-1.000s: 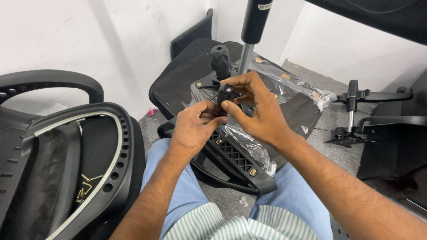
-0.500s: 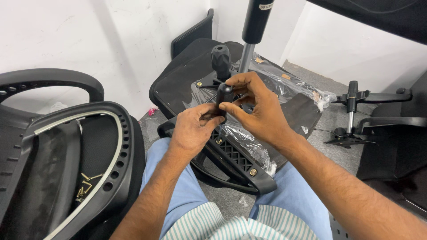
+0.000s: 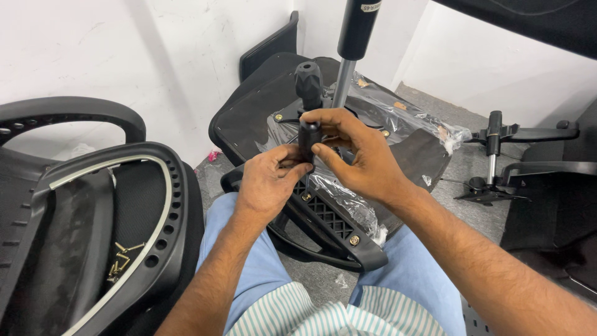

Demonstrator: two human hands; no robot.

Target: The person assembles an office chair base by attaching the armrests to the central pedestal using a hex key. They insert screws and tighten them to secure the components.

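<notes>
Both hands pinched 1 black handle at frame centre: left hand fingers closed low, right hand wrapped at 3 o'clock. 2nd knob at 12; approx. 6 screws at 8. Floor open at 3.

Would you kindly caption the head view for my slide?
Both hands, left hand and right hand, grip a black handle over an upturned chair seat.
</notes>
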